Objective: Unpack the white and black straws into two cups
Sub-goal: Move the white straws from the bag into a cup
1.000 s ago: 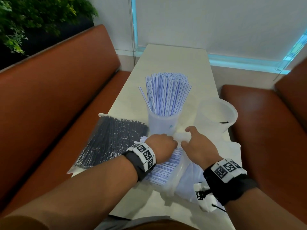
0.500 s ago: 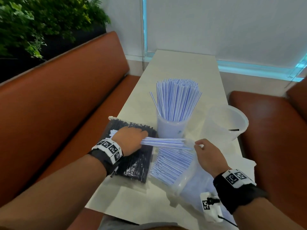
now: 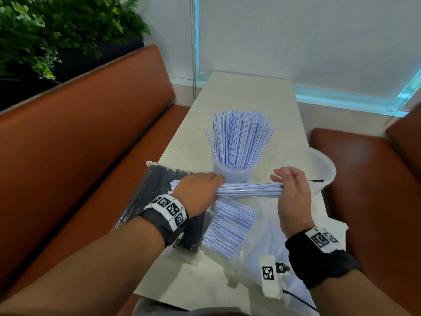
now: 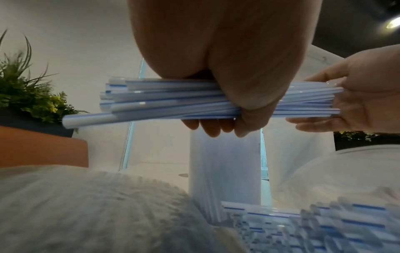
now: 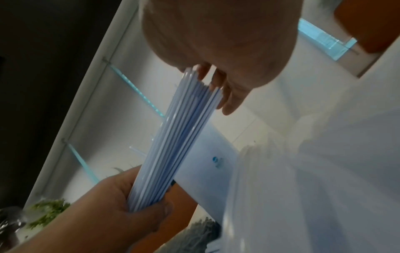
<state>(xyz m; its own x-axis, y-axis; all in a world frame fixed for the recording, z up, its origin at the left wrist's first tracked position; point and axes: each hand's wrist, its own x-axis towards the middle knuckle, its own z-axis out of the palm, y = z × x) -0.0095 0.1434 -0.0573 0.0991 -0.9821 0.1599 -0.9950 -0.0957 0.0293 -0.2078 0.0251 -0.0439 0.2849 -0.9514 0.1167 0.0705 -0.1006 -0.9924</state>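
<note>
A bundle of white straws with thin blue stripes lies level in the air between the two hands, above the table and just in front of the cup already packed with upright straws. The left hand wraps round the bundle near its left end, fingers curled underneath and thumb over the top; the left wrist view shows the fingertips poking out below the straws. The right hand meets the bundle's other end with fingers relaxed and nearly straight, the straw tips butting against its palm (how firmly it presses cannot be told). The straws' left ends are uneven, some jutting out further than others.

Below the hands, more white straws lie half out of a clear plastic bag, whose far edge is hard to trace against the pale table. Under the left wrist sits a sealed pack of black straws, partly hidden by the arm. Beyond the right hand stands a second translucent cup, partly hidden by that hand, with one black straw showing at its rim. Orange-brown benches flank the table, with a leafy plant behind the left one.
</note>
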